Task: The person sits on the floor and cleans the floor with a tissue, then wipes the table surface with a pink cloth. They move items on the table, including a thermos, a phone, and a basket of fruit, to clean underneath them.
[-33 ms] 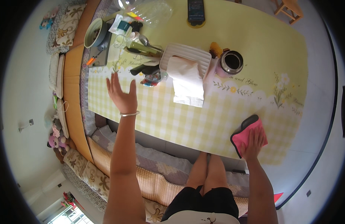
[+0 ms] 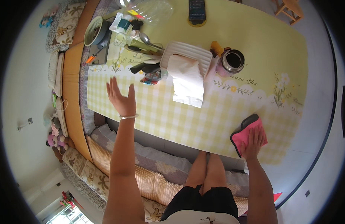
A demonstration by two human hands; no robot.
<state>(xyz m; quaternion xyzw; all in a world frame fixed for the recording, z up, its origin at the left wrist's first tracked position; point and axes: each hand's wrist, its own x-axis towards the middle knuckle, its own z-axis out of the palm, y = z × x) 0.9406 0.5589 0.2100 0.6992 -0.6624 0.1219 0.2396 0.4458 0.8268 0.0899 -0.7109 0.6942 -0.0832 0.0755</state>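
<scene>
My left hand [image 2: 122,100] is raised over the near left part of the table, fingers stretched and thumb apart, with nothing in it. A bangle circles that wrist. Near the table's front right edge, my right hand [image 2: 253,142] presses on a folded pink cloth [image 2: 240,139] with a dark grey reverse side, holding it against the tablecloth. Its fingers lie along the cloth. Beyond my left hand are dark-handled utensils [image 2: 146,68]. A white tissue or paper sheet [image 2: 186,80] hangs from a ribbed cream box [image 2: 191,52] in the middle.
An open metal-rimmed flask [image 2: 231,62] stands right of the box. Farther back lies a phone [image 2: 197,11] on a yellow stand. At the far left are a basket [image 2: 94,31], a spoon [image 2: 144,37] and clear plastic packaging [image 2: 153,11]. A wooden stool [image 2: 288,11] stands beyond the table.
My left hand has dropped slightly toward me, its fingers still spread. My right hand and the pink cloth stay in the same place.
</scene>
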